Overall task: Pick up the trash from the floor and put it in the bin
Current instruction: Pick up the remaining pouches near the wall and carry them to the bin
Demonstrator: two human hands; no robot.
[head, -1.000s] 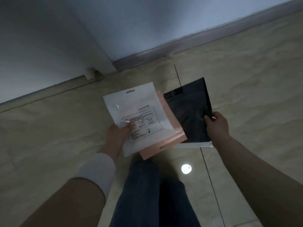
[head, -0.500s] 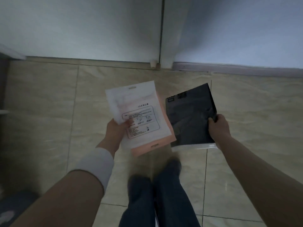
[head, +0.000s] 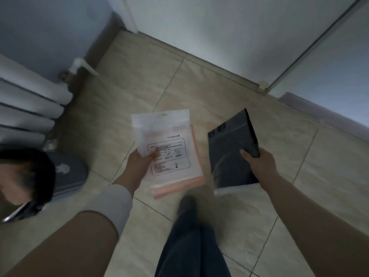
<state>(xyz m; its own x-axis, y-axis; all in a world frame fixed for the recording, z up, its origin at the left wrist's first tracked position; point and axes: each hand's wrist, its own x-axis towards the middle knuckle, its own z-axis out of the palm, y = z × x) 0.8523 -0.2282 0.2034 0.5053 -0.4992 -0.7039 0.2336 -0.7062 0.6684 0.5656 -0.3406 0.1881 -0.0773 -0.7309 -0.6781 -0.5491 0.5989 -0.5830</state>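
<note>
Left hand: left hand [head: 139,166] is seen closed on two flat packets, thumb pressed on top of the printed panel, a white cuff [head: 117,204] worn at the wrist.
White packet: white packet [head: 165,148] is held face up, a hang slot at its 12 o'clock edge and a black-lined label over its lower half; print too small to be read.
Pink packet: pink packet [head: 179,185] is stacked directly under the white one, shown only along the 3 and 6 o'clock edges.
Right hand: right hand [head: 259,164] is clamped on the black packet [head: 229,154] at its 3 o'clock edge, thumb on top.
Black packet: held tilted, clear of the floor, a white strip seen along its 6 o'clock end; kept just apart from the pink one.
Floor: beige tiled floor [head: 139,86] is seen below both hands.
Legs: dark trousers [head: 189,236] are blurred at 6 o'clock.
Grey bag: grey bag [head: 67,176] is lying at 9 o'clock, beside white radiator [head: 26,108].
Bin: cannot be told.
</note>
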